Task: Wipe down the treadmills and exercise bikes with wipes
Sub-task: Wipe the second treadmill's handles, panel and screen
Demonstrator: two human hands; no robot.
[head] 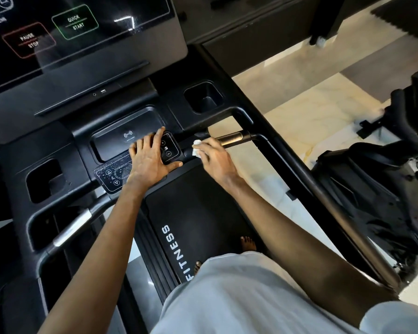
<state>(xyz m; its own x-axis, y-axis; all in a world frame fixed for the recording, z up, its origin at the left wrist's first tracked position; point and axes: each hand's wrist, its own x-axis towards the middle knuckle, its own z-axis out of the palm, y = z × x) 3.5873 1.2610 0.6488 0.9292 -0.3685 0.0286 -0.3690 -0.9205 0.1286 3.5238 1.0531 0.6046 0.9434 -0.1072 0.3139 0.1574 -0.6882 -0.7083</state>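
the right hand [214, 160] has its fingers curled round a small white wipe [196, 150], pressing it onto the inner end of the bronze handlebar [232, 138], where the bar joins the treadmill [227, 112]. the wipe sticks out past the fingertips, touching the bar. just left of the grip, the left hand [150, 157] lies flat with straight fingers across a small button pad [170, 148], thumb along its near edge, holding nothing.

past the grip to the right the bar runs free to the side rail, with open gaps above and below it showing pale floor [299, 104]. below the grip the black belt [203, 201] lies open, with two bare feet on it further back. beyond the left hand sits a second button pad [111, 175], speckled with droplets, and a silver handlebar [71, 227] further out.

two cup holders flank the console: one [203, 97] just above the grip, one [46, 179] well to the left. one screen [82, 32] stands above. one exercise bike [372, 189] stands well right, across the floor.
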